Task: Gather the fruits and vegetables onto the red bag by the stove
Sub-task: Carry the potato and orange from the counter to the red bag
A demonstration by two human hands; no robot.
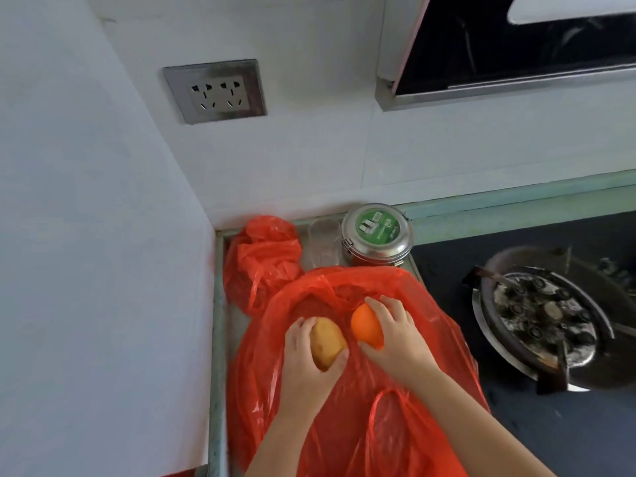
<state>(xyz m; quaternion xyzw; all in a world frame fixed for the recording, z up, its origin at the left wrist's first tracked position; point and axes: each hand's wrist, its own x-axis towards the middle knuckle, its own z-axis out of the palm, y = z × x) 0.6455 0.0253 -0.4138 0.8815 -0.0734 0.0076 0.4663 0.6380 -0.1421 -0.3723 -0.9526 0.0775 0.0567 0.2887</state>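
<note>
My left hand (303, 352) is wrapped around a potato (327, 342) and my right hand (395, 339) cups an orange (366, 327), both held low over the red bag (344, 425) spread flat just left of the stove burner (540, 318). I keep them side by side, nearly touching, so they land together mid-bag, I judge, and don't roll toward the burner.

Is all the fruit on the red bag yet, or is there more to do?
Not finished. The red bag is already spread flat beside the stove. The left hand holds a potato and the right hand holds an orange, both just over the bag. They still need letting go. No other loose produce shows in this view.
</note>
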